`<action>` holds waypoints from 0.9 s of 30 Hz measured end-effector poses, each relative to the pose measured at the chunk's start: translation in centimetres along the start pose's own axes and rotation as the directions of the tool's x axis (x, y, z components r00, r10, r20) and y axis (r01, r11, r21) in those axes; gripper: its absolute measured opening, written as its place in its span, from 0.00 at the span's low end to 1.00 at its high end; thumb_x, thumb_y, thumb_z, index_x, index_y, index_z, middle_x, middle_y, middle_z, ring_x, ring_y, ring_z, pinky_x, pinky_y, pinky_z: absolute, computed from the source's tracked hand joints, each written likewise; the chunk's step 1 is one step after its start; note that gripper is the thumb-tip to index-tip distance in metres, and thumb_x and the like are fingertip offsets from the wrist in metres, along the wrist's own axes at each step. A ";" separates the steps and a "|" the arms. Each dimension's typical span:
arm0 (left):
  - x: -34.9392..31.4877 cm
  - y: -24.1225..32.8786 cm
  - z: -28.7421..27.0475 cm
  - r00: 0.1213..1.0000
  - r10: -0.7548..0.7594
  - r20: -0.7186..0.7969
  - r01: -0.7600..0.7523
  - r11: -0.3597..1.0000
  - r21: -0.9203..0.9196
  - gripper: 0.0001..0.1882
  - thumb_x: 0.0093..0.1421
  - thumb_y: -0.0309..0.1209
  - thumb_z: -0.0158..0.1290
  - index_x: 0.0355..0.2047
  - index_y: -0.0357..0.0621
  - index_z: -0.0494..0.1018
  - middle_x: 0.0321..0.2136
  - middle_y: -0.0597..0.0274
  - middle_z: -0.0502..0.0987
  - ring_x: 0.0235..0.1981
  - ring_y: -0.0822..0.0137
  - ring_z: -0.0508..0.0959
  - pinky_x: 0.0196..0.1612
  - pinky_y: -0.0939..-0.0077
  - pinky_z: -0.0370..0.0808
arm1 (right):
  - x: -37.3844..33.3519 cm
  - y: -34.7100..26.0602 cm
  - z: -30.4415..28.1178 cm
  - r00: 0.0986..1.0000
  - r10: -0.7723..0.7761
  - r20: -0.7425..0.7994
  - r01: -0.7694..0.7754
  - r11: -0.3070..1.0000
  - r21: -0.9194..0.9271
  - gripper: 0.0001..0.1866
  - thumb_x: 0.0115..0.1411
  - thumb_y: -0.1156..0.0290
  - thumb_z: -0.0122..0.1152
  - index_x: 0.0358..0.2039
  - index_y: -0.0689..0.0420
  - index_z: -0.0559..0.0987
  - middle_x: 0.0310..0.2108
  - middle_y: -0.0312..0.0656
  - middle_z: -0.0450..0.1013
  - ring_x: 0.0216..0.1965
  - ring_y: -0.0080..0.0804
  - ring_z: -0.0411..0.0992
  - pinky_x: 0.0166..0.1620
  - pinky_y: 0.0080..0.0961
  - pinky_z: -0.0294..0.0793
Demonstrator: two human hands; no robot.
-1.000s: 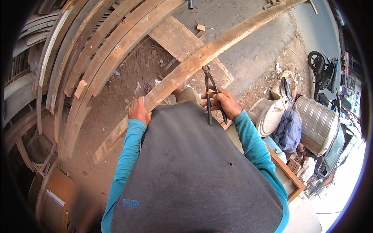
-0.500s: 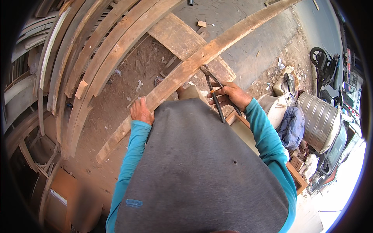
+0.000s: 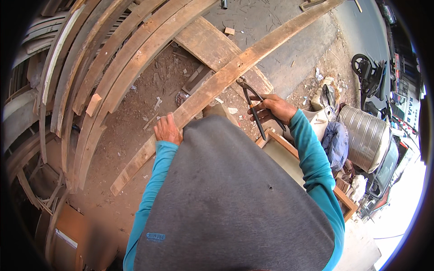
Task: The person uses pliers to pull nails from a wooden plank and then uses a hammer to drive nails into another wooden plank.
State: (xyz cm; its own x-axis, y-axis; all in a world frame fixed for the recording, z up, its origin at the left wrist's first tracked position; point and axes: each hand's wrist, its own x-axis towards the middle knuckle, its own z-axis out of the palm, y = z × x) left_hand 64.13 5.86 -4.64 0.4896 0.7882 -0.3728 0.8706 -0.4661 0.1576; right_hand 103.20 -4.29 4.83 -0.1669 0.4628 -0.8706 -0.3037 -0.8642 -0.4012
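A long narrow wooden plank (image 3: pixel 217 82) runs diagonally from the lower left to the far upper right, in front of my body. My left hand (image 3: pixel 168 129) is closed over its near part, fingers wrapped across the wood. My right hand (image 3: pixel 278 109) holds dark metal pincers (image 3: pixel 242 84), its fingers around the long handles, which stand spread apart. The pincer jaws are close to the plank's right edge; whether they grip a nail there is too small to tell. Beneath the plank, a wide, worn board (image 3: pixel 210 43) lies crosswise.
Many curved timbers (image 3: pixel 122 67) lean in a stack on the left. A small wood block (image 3: pixel 229 31) lies on the ground beyond. To the right are a ribbed metal drum (image 3: pixel 365 137), a blue cloth bundle (image 3: pixel 335 144), a wooden frame (image 3: pixel 282 143) and a parked motorcycle (image 3: pixel 368 74).
My right hand and the pincers have shifted slightly to the right, with the jaws a little farther from the plank's edge. My left hand keeps its hold on the plank.
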 end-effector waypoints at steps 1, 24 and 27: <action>-0.1 -0.1 0.0 1.000 0.001 -0.001 -0.001 1.000 -0.003 0.42 0.44 0.34 0.73 0.57 0.47 0.62 0.44 0.51 0.71 0.49 0.48 0.73 0.50 0.53 0.67 | -0.1 0.0 0.3 1.000 0.000 -0.009 0.000 1.000 0.005 0.30 0.65 0.73 0.39 0.69 0.66 0.61 0.52 0.58 0.77 0.48 0.47 0.81 0.51 0.40 0.84; 4.4 -4.8 -1.9 0.871 0.092 0.482 0.132 0.903 -0.410 0.39 0.48 0.35 0.67 0.59 0.44 0.62 0.48 0.39 0.77 0.54 0.42 0.76 0.57 0.50 0.72 | 10.3 6.9 14.6 0.749 -0.336 -0.572 0.514 0.838 0.181 0.15 0.68 0.71 0.51 0.54 0.59 0.68 0.26 0.33 0.64 0.21 0.21 0.64 0.24 0.24 0.69; 4.8 -4.9 -3.1 0.804 0.089 0.588 0.203 0.888 -0.412 0.43 0.47 0.40 0.69 0.61 0.42 0.62 0.55 0.37 0.74 0.59 0.42 0.73 0.61 0.54 0.71 | 5.7 4.5 10.5 0.766 -0.315 -0.560 0.503 0.837 0.218 0.21 0.60 0.78 0.50 0.55 0.65 0.69 0.29 0.37 0.69 0.24 0.24 0.69 0.27 0.25 0.74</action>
State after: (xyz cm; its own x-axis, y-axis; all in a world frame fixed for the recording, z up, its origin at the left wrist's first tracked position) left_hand 62.39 13.15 -4.32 0.4416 0.3561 -0.8235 0.8932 -0.0882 0.4409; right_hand 91.01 -3.50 1.08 0.4933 0.5159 -0.7004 -0.5421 -0.4473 -0.7113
